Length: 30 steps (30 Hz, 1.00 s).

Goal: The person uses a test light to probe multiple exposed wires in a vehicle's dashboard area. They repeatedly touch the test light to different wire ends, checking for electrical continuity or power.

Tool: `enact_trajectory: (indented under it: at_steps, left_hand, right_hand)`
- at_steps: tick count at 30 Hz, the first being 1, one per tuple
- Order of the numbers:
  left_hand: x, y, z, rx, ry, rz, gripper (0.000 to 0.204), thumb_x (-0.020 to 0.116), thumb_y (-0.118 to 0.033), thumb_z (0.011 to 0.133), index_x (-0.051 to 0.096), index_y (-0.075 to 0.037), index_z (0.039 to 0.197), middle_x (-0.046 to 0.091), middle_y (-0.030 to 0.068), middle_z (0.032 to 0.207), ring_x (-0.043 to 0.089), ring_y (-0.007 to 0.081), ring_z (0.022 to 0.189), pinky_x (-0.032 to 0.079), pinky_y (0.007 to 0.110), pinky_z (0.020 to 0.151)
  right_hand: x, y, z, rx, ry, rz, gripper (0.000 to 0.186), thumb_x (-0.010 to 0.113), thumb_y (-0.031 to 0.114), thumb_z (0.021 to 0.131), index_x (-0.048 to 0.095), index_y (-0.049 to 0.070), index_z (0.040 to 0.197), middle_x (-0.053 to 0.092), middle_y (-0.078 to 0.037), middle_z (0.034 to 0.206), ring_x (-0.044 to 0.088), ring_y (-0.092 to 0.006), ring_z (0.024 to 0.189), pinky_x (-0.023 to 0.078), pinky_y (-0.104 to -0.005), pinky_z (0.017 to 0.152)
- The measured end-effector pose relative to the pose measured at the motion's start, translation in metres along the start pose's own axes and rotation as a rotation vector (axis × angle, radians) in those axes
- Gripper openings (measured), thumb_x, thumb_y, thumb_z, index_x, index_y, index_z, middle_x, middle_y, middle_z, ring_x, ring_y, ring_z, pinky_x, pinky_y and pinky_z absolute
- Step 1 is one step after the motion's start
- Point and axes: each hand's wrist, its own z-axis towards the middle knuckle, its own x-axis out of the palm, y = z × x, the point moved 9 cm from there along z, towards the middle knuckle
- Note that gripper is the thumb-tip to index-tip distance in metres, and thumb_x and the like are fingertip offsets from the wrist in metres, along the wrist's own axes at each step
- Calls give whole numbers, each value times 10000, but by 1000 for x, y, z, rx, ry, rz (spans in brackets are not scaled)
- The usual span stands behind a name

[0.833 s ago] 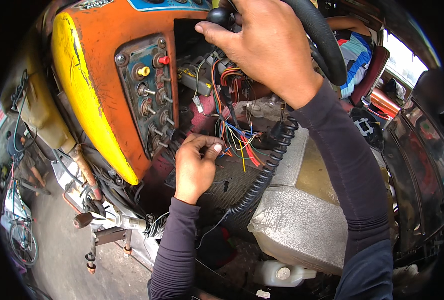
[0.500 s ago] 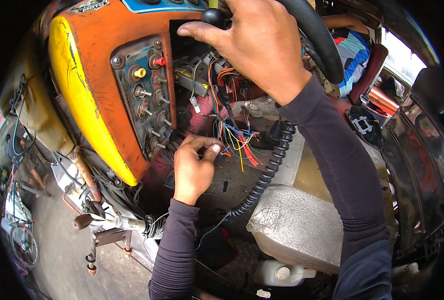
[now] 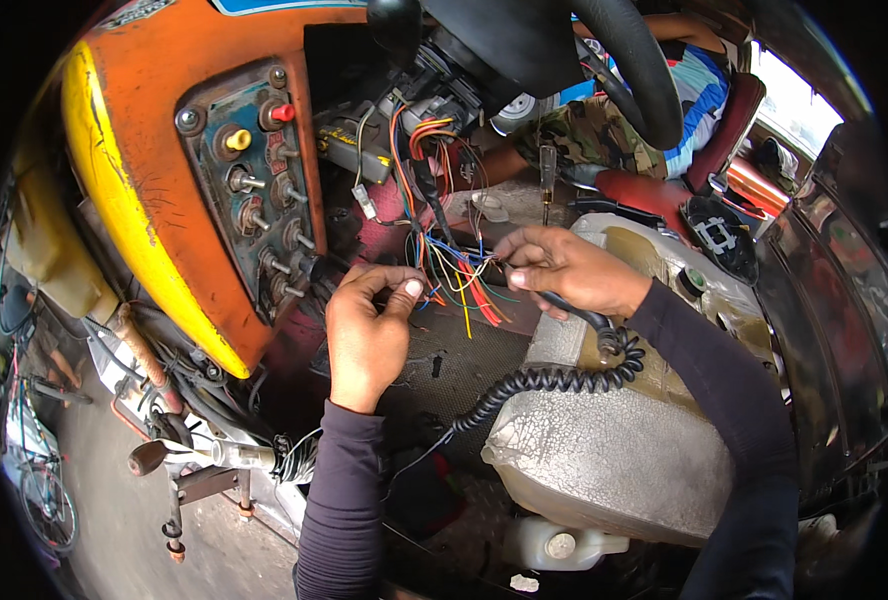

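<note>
A bundle of loose coloured wires point(image 3: 469, 275) hangs below the steering column. My left hand point(image 3: 369, 330) is at its left side, thumb and forefinger pinched on a thin wire whose gripped end is hidden. At the bundle's right edge is my right hand point(image 3: 579, 268), fingertips close together by the wire ends. It holds what looks like a test light point(image 3: 582, 312), with a dark handle lying under the fingers; its tip is hidden. From the handle a coiled black cord point(image 3: 534, 380) runs down to the left.
An orange and yellow dashboard panel point(image 3: 204, 270) with toggle switches point(image 3: 252, 182) stands at left. A black steering wheel point(image 3: 654, 115) is above right. Beyond it sits another person point(image 3: 604, 140) in camouflage shorts. A screwdriver point(image 3: 547, 175) stands upright near a silver-covered seat point(image 3: 604, 450).
My right hand has come down from beside the steering wheel to the wire bundle, bringing the test light and its cord. My left hand stays pinched by the wires. The view has shifted slightly.
</note>
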Motion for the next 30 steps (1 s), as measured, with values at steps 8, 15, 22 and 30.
enact_trajectory:
  at_steps: [8, 15, 22, 30]
  left_hand:
    - [-3, 6, -2, -41, -12, 7, 99, 751, -33, 909, 792, 3, 992, 715, 131, 937, 692, 247, 873, 534, 346, 825]
    - [-4, 8, -3, -56, -13, -3, 99, 749, -34, 913, 794, 4, 992, 714, 131, 944, 692, 244, 887, 535, 347, 834]
    - [-5, 8, -3, -57, -13, 5, 104, 749, -32, 912, 796, 2, 998, 717, 133, 951, 691, 244, 905, 533, 342, 850]
    - [-4, 7, -3, -14, 14, 13, 132, 717, -28, 978, 776, 39, 1076, 642, 33, 935, 569, 90, 721, 462, 258, 652]
  right_hand:
    - [8, 1, 16, 74, -15, 68, 308, 635, 97, 1058, 515, -27, 1314, 588, -35, 837, 545, -102, 620, 467, -275, 483]
    - [10, 0, 22, 62, -32, 65, 218, 645, 82, 1046, 539, -7, 1215, 582, -20, 800, 533, -88, 607, 462, -261, 470]
    - [9, -2, 22, 75, -36, 64, 181, 650, 78, 1042, 549, 3, 1172, 586, -20, 806, 538, -88, 614, 462, -263, 471]
    - [9, -5, 24, 82, -38, 95, 188, 667, 69, 1025, 551, 5, 1159, 584, -27, 804, 550, -106, 616, 461, -284, 470]
